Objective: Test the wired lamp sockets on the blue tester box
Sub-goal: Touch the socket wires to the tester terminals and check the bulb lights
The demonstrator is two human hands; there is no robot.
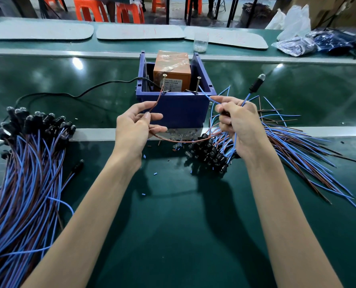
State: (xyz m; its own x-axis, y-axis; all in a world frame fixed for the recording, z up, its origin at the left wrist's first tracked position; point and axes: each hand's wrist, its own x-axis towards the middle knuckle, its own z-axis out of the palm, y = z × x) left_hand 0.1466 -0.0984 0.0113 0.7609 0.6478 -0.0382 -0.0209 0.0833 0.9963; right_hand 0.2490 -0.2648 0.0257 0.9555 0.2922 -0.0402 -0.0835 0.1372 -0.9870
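The left hand [135, 129] pinches a brown wire [158, 98]; the right hand [237, 125] pinches a blue wire [204, 92], with the socket [256, 85] standing above its knuckles. Beyond, on the blue tester box [173, 109], the tips seem to touch two screws [164, 79]; a slipping tip could falsely read as a dead lamp

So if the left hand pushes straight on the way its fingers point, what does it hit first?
Most likely the front wall of the blue tester box, right beyond the left hand. Depth is unclear, so the gap can't be judged.
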